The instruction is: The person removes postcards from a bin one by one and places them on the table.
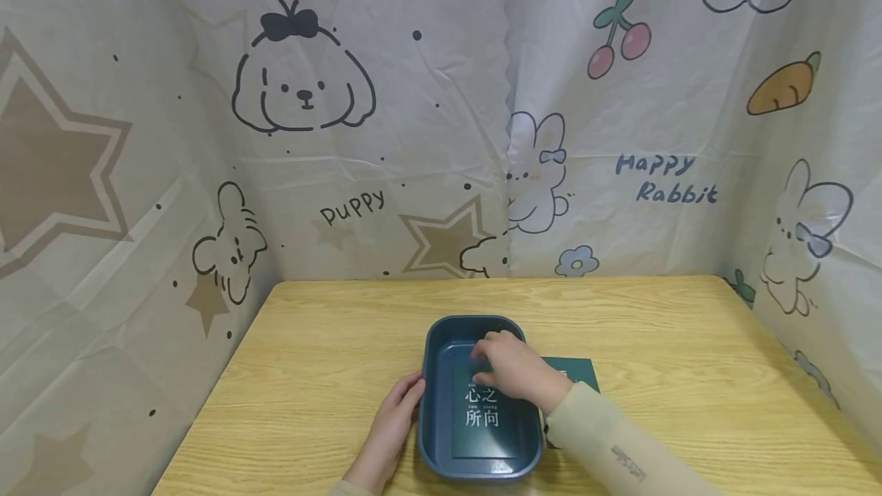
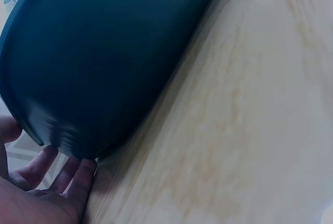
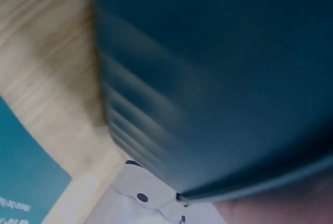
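I am watching two hands at one blue tray (image 1: pixel 437 438), which is sitting on one wooden table (image 1: pixel 310 373). The left hand (image 1: pixel 398 406) is resting against the tray's outer left wall; in the left wrist view I am counting four digits, the leftmost standing apart from the others, and fingertips are touching the wall. The right hand (image 1: pixel 511 367) is reaching over the tray's right rim, its fingers bending downward, thumb and forefinger standing apart; I am not managing to tell whether their tips are touching anything below. I am counting two flat green pieces: one lettered piece (image 1: pixel 481 442) is lying inside the tray, showing four large white characters, and the second piece (image 1: pixel 583 373) is lying just right of the tray, one sleeve (image 1: pixel 613 435) partly covering it.
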{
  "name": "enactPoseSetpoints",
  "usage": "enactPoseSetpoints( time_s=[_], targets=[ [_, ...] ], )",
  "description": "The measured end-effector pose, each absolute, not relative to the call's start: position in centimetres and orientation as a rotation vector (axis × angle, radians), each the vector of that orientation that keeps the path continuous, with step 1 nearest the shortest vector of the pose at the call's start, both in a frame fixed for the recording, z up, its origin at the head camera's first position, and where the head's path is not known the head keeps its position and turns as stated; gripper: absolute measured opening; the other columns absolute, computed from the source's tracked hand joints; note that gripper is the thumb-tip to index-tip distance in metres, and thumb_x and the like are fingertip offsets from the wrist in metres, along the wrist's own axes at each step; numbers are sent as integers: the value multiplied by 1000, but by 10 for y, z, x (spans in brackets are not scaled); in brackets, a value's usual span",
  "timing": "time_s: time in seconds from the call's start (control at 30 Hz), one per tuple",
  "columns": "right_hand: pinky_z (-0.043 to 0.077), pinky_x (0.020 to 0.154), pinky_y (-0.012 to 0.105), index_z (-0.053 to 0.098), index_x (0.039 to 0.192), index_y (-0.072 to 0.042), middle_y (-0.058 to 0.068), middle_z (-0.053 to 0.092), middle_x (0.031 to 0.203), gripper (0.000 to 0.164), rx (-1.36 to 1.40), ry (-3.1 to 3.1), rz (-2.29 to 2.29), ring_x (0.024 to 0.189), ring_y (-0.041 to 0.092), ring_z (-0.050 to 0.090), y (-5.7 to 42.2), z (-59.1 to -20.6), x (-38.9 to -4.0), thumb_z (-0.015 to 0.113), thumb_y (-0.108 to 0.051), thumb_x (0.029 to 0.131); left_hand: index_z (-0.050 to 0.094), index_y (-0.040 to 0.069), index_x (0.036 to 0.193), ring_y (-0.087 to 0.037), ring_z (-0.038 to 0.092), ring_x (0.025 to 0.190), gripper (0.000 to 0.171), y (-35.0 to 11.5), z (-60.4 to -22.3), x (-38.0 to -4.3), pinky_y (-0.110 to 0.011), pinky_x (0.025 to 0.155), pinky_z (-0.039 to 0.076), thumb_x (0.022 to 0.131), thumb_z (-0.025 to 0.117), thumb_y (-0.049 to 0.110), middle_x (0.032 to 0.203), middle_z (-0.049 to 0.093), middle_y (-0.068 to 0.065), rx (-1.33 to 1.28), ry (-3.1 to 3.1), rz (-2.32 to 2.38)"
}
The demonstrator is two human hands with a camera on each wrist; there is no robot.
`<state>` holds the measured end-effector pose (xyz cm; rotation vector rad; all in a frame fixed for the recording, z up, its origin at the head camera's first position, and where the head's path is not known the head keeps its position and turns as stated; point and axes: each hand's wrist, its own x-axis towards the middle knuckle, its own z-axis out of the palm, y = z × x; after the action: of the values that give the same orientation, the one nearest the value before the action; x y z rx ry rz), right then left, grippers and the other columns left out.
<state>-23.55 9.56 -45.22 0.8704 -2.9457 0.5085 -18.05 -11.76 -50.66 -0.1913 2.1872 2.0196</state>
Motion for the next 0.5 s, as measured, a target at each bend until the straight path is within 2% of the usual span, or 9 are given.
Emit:
enactPoseSetpoints(
  time_s=[0.33, 0.5],
  targets=[
    [55, 80, 43, 70, 105, -8, 7, 65, 99, 39, 852, -2987, 412, 89, 21, 53, 93, -459, -239, 77, -33, 76, 46, 3, 138, -31, 46, 122, 59, -118, -507, -181, -53, 103, 40, 97, 47, 46, 142, 47, -21, -179, 2174, 2027],
    [55, 79, 42, 71, 106, -8, 8, 65, 100, 44, 865, -3001, 331, 88, 21, 52, 94, -461, -240, 78, -37, 74, 46, 3, 138, -32, 46, 123, 62, -117, -506, -181, -54, 104, 40, 96, 47, 49, 143, 47, -22, -193, 2178, 2013]
  ],
)
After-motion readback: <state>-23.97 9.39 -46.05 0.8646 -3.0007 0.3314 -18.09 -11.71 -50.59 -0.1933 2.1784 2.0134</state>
